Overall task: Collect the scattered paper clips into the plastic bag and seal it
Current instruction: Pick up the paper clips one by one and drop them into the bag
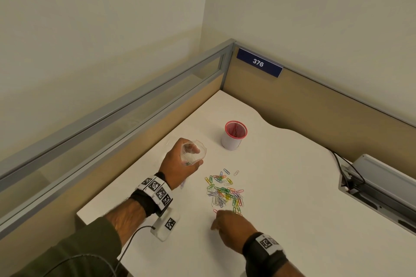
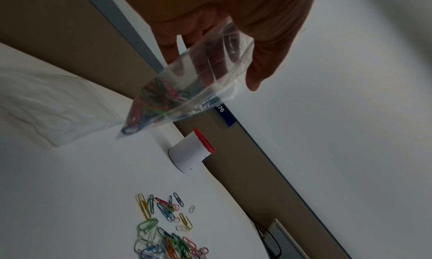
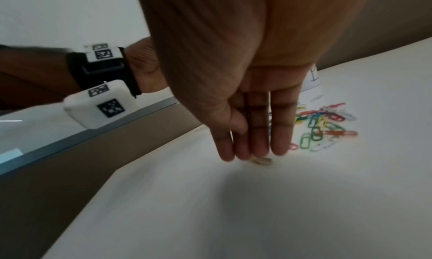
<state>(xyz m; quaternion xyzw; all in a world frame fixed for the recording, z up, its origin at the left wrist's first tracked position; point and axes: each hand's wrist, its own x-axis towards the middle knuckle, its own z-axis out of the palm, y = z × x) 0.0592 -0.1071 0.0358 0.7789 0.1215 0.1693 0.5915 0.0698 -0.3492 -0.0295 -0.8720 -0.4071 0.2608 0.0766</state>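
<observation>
My left hand (image 1: 180, 164) holds a clear plastic bag (image 1: 194, 152) above the table, its mouth spread open and facing up. The left wrist view shows several coloured paper clips (image 2: 156, 95) bunched in the bag's (image 2: 205, 82) lower corner. A loose pile of coloured paper clips (image 1: 225, 191) lies on the white table (image 1: 292, 186), right of the bag. My right hand (image 1: 229, 222) is at the pile's near edge. Its fingers (image 3: 280, 133) point straight down and their tips touch the table by a pale clip (image 3: 263, 161).
A white cup with a red rim (image 1: 234, 136) stands beyond the pile. Another clear plastic sheet or bag (image 2: 51, 104) lies flat on the table to the left. Partition walls close the left and far sides. A grey cable box (image 1: 378, 189) sits at the right.
</observation>
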